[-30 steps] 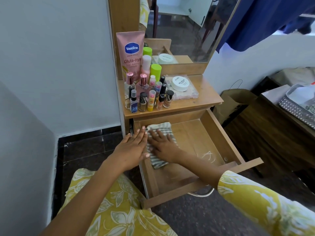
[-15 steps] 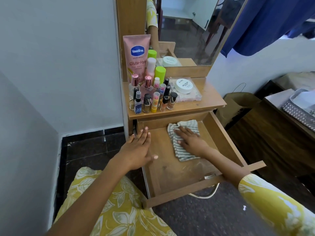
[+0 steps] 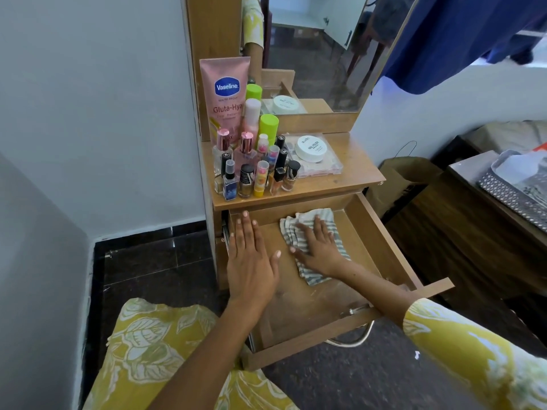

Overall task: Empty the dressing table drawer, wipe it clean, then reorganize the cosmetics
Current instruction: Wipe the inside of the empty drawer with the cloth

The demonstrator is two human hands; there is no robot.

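Observation:
The wooden drawer [image 3: 381, 241] is pulled out, holding only a striped grey-and-white cloth [image 3: 318, 217] near its back. My right hand [image 3: 321, 247] lies flat on the cloth, fingers straight, pressing it onto the drawer floor. Flat on the drawer's left wall rests my left hand [image 3: 251, 261], fingers straight. On the tabletop [image 3: 355, 170] above stand several cosmetics: a pink Vaseline tube [image 3: 226, 96], small bottles [image 3: 251, 173], green-capped bottles [image 3: 268, 127] and a white jar [image 3: 311, 147] on a clear case [image 3: 328, 168].
A mirror [image 3: 325, 48] rises behind the tabletop. The white wall and dark floor [image 3: 154, 255] lie to the left. To the right sit a brown paper bag [image 3: 405, 176] and a dark wooden unit with a patterned tray [image 3: 515, 190]. Blue fabric [image 3: 461, 39] hangs at the upper right.
My right hand slid the cloth from the drawer's left side toward the middle and back. My left hand stayed on the drawer's left wall.

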